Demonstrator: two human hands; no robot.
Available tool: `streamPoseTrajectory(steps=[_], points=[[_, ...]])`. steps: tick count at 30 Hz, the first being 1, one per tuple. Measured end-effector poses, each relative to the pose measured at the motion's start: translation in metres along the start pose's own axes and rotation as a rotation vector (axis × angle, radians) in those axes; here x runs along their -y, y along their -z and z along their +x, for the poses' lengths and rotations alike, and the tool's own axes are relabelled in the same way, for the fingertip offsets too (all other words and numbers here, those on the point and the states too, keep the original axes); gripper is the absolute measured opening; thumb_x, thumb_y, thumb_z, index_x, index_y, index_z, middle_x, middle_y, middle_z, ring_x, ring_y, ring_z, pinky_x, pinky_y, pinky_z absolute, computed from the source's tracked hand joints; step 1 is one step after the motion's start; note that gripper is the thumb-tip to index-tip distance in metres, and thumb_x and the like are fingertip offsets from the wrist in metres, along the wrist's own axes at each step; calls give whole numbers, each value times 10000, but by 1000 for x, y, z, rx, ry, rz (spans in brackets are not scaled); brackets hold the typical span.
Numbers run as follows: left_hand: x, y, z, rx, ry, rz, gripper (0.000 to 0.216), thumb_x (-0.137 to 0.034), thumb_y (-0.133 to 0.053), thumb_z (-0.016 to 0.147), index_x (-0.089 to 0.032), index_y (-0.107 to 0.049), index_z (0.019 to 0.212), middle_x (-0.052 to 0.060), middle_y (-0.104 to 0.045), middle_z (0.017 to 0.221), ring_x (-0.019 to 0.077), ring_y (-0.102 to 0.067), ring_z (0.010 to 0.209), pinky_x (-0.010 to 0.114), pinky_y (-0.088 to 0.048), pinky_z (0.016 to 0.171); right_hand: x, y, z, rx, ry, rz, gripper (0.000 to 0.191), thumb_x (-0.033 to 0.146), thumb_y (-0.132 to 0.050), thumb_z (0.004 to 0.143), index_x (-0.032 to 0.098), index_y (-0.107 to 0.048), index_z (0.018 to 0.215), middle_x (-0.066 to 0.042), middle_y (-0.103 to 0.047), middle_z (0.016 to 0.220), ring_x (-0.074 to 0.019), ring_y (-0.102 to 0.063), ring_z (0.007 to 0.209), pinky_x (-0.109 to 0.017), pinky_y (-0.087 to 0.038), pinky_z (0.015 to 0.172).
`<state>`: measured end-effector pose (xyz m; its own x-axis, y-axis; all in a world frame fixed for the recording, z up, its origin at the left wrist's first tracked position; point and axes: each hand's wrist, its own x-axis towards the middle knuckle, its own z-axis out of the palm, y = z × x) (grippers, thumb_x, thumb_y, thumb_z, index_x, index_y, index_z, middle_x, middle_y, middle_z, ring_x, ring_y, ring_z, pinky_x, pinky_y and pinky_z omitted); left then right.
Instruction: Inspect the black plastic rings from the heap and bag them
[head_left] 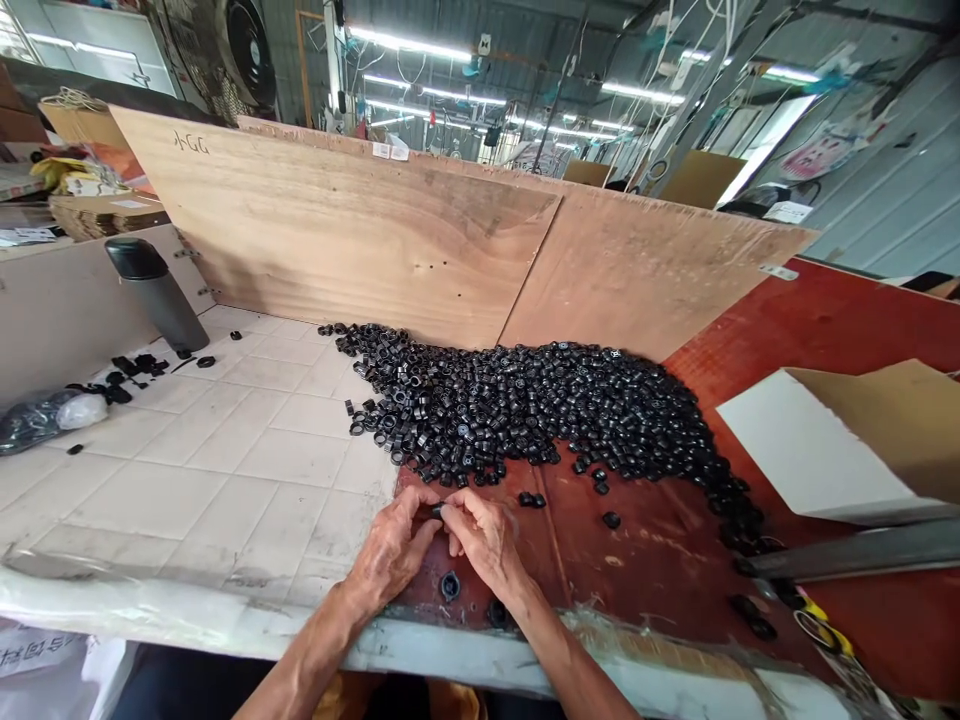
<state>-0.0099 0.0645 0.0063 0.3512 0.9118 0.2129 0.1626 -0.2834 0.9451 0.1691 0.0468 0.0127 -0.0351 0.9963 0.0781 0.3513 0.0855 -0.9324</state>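
My left hand (390,550) and my right hand (487,540) meet near the table's front edge, fingers pinched together on a small black ring part (437,511) between their tips. Just beyond them spreads a large heap of small black rings (525,405) across the table. One black ring (450,585) lies on the red surface between my wrists. A few loose rings (532,498) sit just ahead of my right hand.
Plywood boards (360,230) wall the table's back. A dark grey flask (157,295) stands at the left with scattered black bits and a plastic bag (45,415). An open cardboard box (847,440) lies at the right, a grey bar (862,550) below it.
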Motion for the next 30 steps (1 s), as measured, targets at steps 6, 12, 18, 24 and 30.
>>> streamPoseTrajectory(steps=[6, 12, 18, 24, 30], points=[[-5, -3, 1, -3, 78, -140, 140, -223, -621, 957, -242, -585, 1091, 5, -784, 956, 202, -790, 872, 356, -629, 846, -3, -4, 2, -3, 51, 27, 176, 381, -593, 953, 230, -672, 995, 30, -667, 622, -169, -676, 560, -257, -536, 586], [7, 1, -2, -26, -221, 382, 183, -129, -518, 968, -261, -616, 1046, 20, -730, 959, 207, -727, 907, 339, -588, 835, -15, -9, 9, 52, -122, 178, 284, 492, -613, 926, 212, -640, 888, 70, -564, 491, -132, -530, 403, -228, -423, 444], [9, 0, -5, 15, -415, 634, 250, -73, -429, 991, -241, -614, 981, 34, -666, 844, 209, -653, 790, 322, -549, 737, -7, -3, 12, 176, -219, 276, 397, 599, -677, 870, 218, -591, 801, 81, -540, 447, -115, -458, 349, -218, -375, 394], [-21, 27, -15, 306, -166, 491, 264, -282, -746, 896, -275, -624, 1130, 34, -693, 1042, 228, -677, 907, 332, -569, 781, 4, 16, 4, 235, -80, -9, 349, 416, -682, 908, 205, -602, 641, 41, -586, 522, -113, -496, 437, -223, -296, 447], [23, 103, 61, -477, -73, 742, 497, -682, -703, 869, -230, -667, 1075, 155, -618, 1266, 404, -552, 1268, 615, -461, 1101, 8, 20, 3, 54, 128, -93, 268, 267, -706, 899, 199, -657, 645, 53, -603, 601, -111, -518, 562, -223, -325, 543]])
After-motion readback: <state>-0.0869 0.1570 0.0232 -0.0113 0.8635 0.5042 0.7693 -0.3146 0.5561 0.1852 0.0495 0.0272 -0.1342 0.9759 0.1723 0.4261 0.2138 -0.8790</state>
